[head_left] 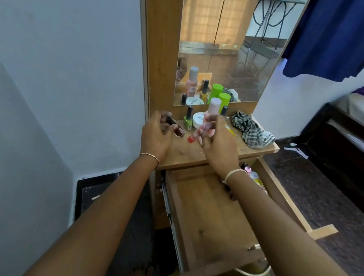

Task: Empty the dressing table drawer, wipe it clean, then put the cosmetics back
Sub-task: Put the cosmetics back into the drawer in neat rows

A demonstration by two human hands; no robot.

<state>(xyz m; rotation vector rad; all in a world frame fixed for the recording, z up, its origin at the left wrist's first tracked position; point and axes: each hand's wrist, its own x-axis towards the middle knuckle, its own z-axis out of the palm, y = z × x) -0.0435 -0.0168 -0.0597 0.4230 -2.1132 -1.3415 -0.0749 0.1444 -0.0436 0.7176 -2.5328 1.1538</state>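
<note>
The wooden drawer (211, 212) stands pulled out below the dressing table top (186, 152); its visible floor is bare, with a few small items (250, 171) at its back right, partly hidden by my right arm. My left hand (156, 134) holds a dark red nail polish bottle (177, 130) above the top. My right hand (218, 142) grips several slim items, among them a pink tube with a red cap (196, 134). On the top stand a green nail polish (187, 120), a white jar (199, 118), a pink bottle (213, 107) and a green-capped bottle (224, 99).
A striped grey cloth (252, 129) lies on the right of the table top. The mirror (225, 42) rises behind. A white wall (60, 54) is close on the left. A dark bed frame (348, 140) and a blue curtain (340, 35) are to the right.
</note>
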